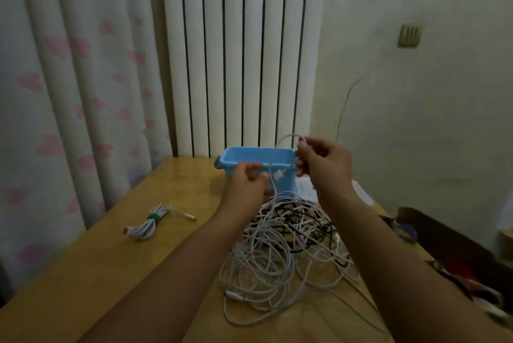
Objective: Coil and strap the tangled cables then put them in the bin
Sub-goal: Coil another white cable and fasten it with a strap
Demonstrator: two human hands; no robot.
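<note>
While raised above the tangle (288, 248), left hand (245, 183) and right hand (323, 161) pinch a white cable (286, 138), fingers clamped, before the bin (258, 156).

Table (91, 267): looked like wood, smooth, yellowish, with a soft sheen near its far edge.
Bin (258, 158): light blue plastic, smooth, faintly glossy.
Tangled cables (283, 248): white and black, smooth rubbery-looking sheaths.
Strapped coil (148, 223): white cable, matt green strap.
Curtain (69, 87): soft matt cloth, pink print.
Radiator (238, 51): smooth white painted look.
</note>
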